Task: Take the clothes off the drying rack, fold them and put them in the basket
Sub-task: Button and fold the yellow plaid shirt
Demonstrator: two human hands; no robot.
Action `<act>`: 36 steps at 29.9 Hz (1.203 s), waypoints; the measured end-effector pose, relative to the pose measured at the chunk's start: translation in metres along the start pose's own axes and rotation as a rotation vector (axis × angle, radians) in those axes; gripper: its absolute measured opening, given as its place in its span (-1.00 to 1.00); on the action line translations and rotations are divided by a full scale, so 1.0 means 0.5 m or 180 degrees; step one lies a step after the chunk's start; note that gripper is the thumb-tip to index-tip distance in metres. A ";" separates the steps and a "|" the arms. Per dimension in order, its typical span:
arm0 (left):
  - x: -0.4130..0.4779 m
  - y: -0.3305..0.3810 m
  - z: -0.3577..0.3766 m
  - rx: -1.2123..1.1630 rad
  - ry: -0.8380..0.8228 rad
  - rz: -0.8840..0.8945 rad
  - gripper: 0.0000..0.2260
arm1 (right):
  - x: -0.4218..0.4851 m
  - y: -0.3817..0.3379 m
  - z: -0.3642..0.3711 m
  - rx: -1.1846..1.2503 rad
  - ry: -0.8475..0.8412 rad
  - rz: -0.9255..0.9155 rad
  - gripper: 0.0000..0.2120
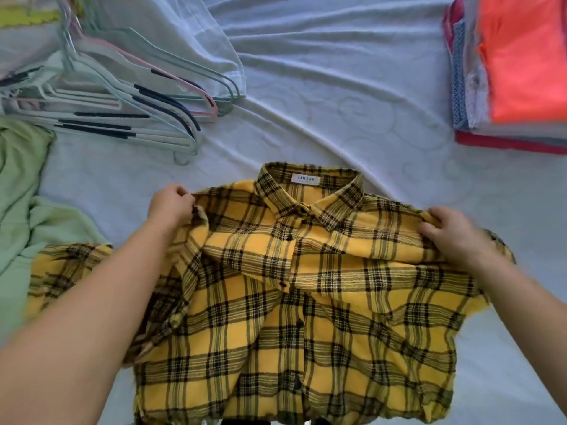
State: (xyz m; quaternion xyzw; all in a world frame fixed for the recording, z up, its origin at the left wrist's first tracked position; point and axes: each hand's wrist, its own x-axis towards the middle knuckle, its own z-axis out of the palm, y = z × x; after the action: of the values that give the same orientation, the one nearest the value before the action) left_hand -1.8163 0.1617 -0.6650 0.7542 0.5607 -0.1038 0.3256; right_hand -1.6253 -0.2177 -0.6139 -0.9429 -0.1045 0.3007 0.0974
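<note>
A yellow and black plaid shirt (306, 286) lies face up on the pale blue bedsheet (322, 96), collar away from me, buttons closed down the front. My left hand (171, 204) pinches the shirt's left shoulder seam. My right hand (448, 231) grips the cloth at the right shoulder. One sleeve spreads out to the left under my left forearm. The right sleeve is bunched under my right hand. No drying rack or basket is in view.
A pile of empty plastic hangers (122, 99) lies at the upper left. A light green garment (27, 204) is crumpled at the left edge. A stack of folded clothes with an orange piece on top (515, 72) sits at the upper right.
</note>
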 end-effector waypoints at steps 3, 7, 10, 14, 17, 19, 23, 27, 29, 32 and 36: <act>-0.008 0.029 -0.069 -0.1128 -0.0126 -0.0238 -0.81 | -0.048 -0.006 -0.052 -0.0057 0.0749 -0.0262 -0.85; -0.088 0.093 -0.185 -0.1623 -0.0503 0.0072 -0.79 | -0.118 -0.037 -0.143 0.0687 0.1408 -0.0483 -0.83; -0.183 0.109 -0.309 -0.1140 -0.1122 0.0810 -0.93 | -0.184 -0.046 -0.220 0.1617 0.1396 -0.0371 -0.81; -0.292 0.092 -0.468 0.0177 -0.1714 0.0996 -0.76 | -0.285 -0.036 -0.309 0.2129 0.1089 -0.0472 -0.77; -0.350 0.082 -0.562 0.0630 -0.1474 0.1112 -0.75 | -0.362 -0.030 -0.412 0.2486 0.1059 -0.0690 -0.74; -0.390 0.076 -0.610 0.0207 -0.1172 0.1207 -0.78 | -0.408 -0.025 -0.455 0.2423 0.0964 -0.0830 -0.76; -0.562 0.118 -0.641 -0.0462 -0.0965 0.1607 -0.86 | -0.457 -0.039 -0.388 0.1857 0.0007 -0.0901 -0.82; -0.722 0.187 -0.634 -0.1211 -0.0875 0.1928 -0.46 | -0.445 -0.077 -0.286 0.1896 -0.0227 -0.1050 -0.86; -0.791 0.227 -0.644 -0.1657 -0.1047 0.1989 -0.43 | -0.457 -0.096 -0.275 0.2068 -0.0234 -0.1173 -0.89; -0.897 0.283 -0.662 -0.1779 -0.1047 0.2318 -0.38 | -0.477 -0.099 -0.266 0.1881 -0.0242 -0.1516 -0.70; -1.028 0.327 -0.702 -0.1844 -0.0803 0.2719 -0.43 | -0.507 -0.073 -0.299 0.1857 -0.0272 -0.1850 -0.63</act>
State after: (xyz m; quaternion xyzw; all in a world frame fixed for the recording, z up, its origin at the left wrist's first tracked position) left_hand -1.9201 -0.0512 -0.0666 0.7762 0.1658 0.1073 0.5988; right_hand -1.7448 -0.2657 -0.3465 -0.7937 -0.2808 0.3166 0.4370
